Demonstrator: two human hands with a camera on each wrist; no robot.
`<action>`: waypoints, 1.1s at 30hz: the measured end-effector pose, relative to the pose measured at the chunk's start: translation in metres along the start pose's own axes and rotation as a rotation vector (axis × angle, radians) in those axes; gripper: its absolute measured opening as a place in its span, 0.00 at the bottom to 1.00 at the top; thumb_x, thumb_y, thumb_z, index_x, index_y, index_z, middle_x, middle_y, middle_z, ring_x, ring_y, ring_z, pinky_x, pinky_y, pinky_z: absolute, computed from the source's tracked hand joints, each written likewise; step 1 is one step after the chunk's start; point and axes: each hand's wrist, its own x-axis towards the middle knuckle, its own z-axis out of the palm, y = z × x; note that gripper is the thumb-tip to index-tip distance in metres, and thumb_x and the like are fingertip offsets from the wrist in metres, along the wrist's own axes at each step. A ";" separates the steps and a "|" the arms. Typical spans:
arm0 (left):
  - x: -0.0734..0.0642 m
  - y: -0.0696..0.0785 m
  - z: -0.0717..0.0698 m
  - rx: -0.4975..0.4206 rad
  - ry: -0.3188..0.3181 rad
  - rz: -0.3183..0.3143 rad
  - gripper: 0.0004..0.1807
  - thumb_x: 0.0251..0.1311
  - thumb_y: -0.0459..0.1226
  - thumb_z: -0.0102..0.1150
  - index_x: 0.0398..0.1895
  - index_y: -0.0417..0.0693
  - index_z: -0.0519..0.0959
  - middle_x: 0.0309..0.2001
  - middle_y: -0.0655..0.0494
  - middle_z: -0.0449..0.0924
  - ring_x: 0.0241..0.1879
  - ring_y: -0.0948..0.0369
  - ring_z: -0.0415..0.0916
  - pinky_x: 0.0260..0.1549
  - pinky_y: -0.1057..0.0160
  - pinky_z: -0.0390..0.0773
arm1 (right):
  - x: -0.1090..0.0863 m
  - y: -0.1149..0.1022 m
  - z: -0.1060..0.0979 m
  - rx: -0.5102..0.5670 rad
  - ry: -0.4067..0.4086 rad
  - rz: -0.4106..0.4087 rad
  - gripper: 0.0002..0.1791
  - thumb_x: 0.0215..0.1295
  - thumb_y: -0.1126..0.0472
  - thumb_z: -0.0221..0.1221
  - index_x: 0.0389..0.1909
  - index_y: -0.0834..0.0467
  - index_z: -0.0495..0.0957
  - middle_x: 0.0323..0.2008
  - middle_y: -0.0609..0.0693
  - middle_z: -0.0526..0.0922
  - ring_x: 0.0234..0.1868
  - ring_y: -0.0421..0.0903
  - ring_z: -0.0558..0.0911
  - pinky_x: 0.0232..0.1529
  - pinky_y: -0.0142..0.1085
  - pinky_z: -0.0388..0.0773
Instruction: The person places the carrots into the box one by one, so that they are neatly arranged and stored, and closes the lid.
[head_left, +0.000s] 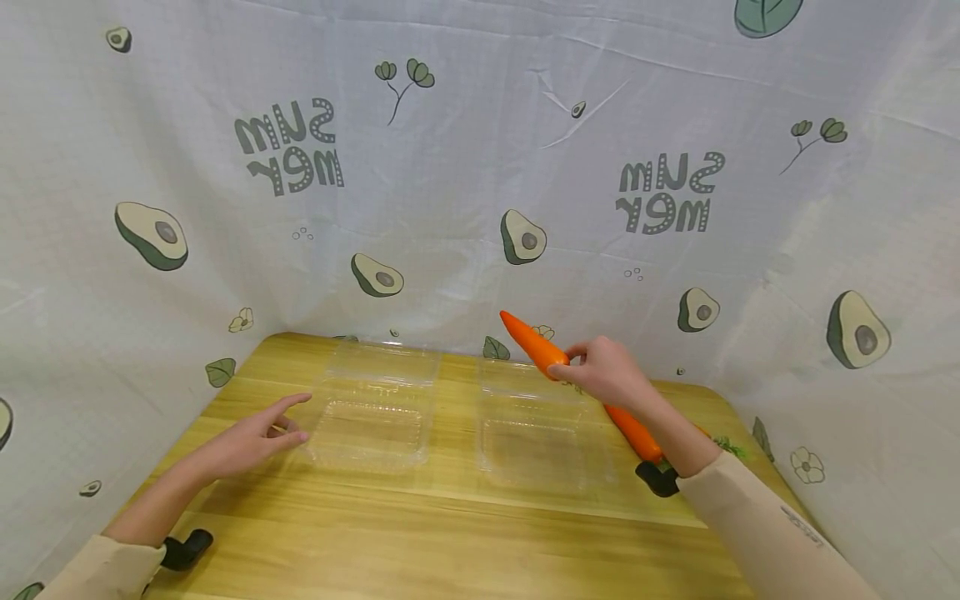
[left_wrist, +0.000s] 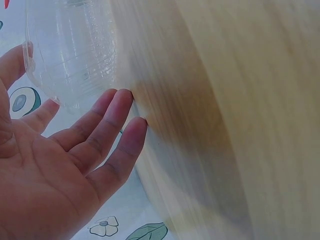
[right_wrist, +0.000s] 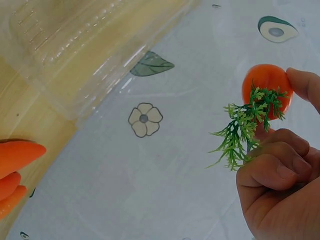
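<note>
My right hand pinches an orange carrot by its thick end, between thumb and fingers. The carrot is up in the air above the back of the right clear plastic box, its thin tip pointing up and left. Green leafy sprigs hang from its thick end in the right wrist view. My left hand is beside the left clear plastic box, its fingers loosely spread and holding nothing. The fingertips lie right at the box's edge. Both boxes stand with their lids folded back, and the right box shows no contents.
More carrots lie on the wooden table right of the right box, partly hidden under my right forearm. A white cloth printed with avocados hangs behind the table and along its sides.
</note>
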 end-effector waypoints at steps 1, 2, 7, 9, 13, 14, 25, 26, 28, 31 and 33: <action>0.000 0.000 0.000 0.001 0.001 -0.001 0.39 0.73 0.47 0.55 0.80 0.46 0.51 0.56 0.40 0.77 0.56 0.41 0.78 0.46 0.45 0.79 | 0.001 -0.001 0.000 0.000 -0.005 -0.007 0.24 0.62 0.45 0.66 0.47 0.62 0.85 0.14 0.42 0.59 0.16 0.41 0.61 0.21 0.33 0.56; 0.000 0.000 0.000 0.001 0.000 -0.001 0.39 0.73 0.47 0.55 0.80 0.46 0.51 0.56 0.40 0.77 0.56 0.41 0.78 0.46 0.45 0.79 | 0.002 -0.003 0.000 0.003 -0.008 -0.010 0.25 0.62 0.45 0.66 0.47 0.62 0.85 0.14 0.42 0.58 0.15 0.41 0.60 0.21 0.33 0.56; -0.001 0.000 0.000 -0.003 0.000 0.001 0.39 0.73 0.47 0.55 0.80 0.46 0.51 0.56 0.40 0.77 0.56 0.41 0.78 0.46 0.44 0.79 | 0.006 -0.011 0.002 0.007 -0.025 -0.041 0.25 0.61 0.45 0.66 0.48 0.62 0.85 0.14 0.42 0.58 0.16 0.41 0.60 0.21 0.33 0.57; -0.001 0.001 0.000 -0.003 0.000 0.001 0.39 0.73 0.47 0.55 0.80 0.45 0.50 0.56 0.40 0.77 0.56 0.41 0.78 0.46 0.44 0.79 | 0.008 -0.014 0.003 0.011 -0.028 -0.056 0.23 0.61 0.45 0.66 0.47 0.60 0.85 0.14 0.43 0.60 0.16 0.42 0.62 0.21 0.33 0.58; -0.001 0.000 0.000 -0.004 -0.001 -0.002 0.39 0.73 0.47 0.55 0.80 0.45 0.50 0.56 0.40 0.77 0.56 0.41 0.78 0.46 0.44 0.79 | 0.012 -0.019 0.005 0.012 -0.035 -0.087 0.21 0.61 0.46 0.66 0.45 0.59 0.86 0.14 0.43 0.61 0.15 0.42 0.62 0.20 0.33 0.58; -0.001 0.000 0.000 -0.004 0.000 -0.002 0.39 0.73 0.47 0.55 0.80 0.45 0.50 0.56 0.40 0.77 0.56 0.41 0.78 0.46 0.44 0.79 | 0.013 -0.021 0.006 0.012 -0.037 -0.093 0.20 0.61 0.46 0.66 0.45 0.58 0.86 0.14 0.43 0.61 0.14 0.42 0.61 0.20 0.33 0.57; 0.001 -0.001 0.000 0.000 0.001 0.005 0.39 0.73 0.47 0.55 0.80 0.46 0.51 0.55 0.42 0.78 0.55 0.43 0.79 0.45 0.47 0.79 | 0.024 -0.037 0.012 -0.011 -0.057 -0.183 0.16 0.61 0.50 0.67 0.40 0.58 0.86 0.14 0.44 0.64 0.14 0.42 0.63 0.20 0.32 0.59; 0.000 -0.001 0.000 -0.002 0.000 0.005 0.39 0.73 0.47 0.55 0.80 0.46 0.51 0.55 0.42 0.78 0.54 0.44 0.79 0.45 0.47 0.79 | 0.025 -0.039 0.012 -0.011 -0.060 -0.187 0.15 0.61 0.50 0.67 0.40 0.58 0.86 0.14 0.45 0.65 0.14 0.42 0.63 0.20 0.33 0.59; 0.000 -0.001 0.000 -0.004 -0.002 0.004 0.39 0.73 0.47 0.55 0.80 0.45 0.51 0.54 0.42 0.78 0.54 0.44 0.79 0.45 0.48 0.79 | 0.027 -0.042 0.013 -0.013 -0.065 -0.189 0.15 0.60 0.50 0.67 0.39 0.57 0.86 0.15 0.45 0.67 0.14 0.42 0.64 0.20 0.33 0.61; 0.000 0.000 0.000 -0.002 0.000 0.005 0.39 0.73 0.46 0.55 0.80 0.45 0.51 0.54 0.43 0.78 0.54 0.44 0.79 0.45 0.48 0.79 | 0.029 -0.046 0.014 -0.011 -0.079 -0.186 0.16 0.59 0.49 0.67 0.38 0.57 0.86 0.16 0.46 0.68 0.15 0.43 0.65 0.20 0.33 0.61; 0.000 0.001 0.000 -0.001 0.004 0.008 0.39 0.73 0.46 0.55 0.80 0.45 0.51 0.54 0.42 0.78 0.54 0.44 0.79 0.45 0.47 0.79 | 0.031 -0.049 0.015 -0.009 -0.089 -0.183 0.16 0.58 0.48 0.68 0.38 0.57 0.86 0.16 0.45 0.69 0.15 0.43 0.66 0.20 0.33 0.62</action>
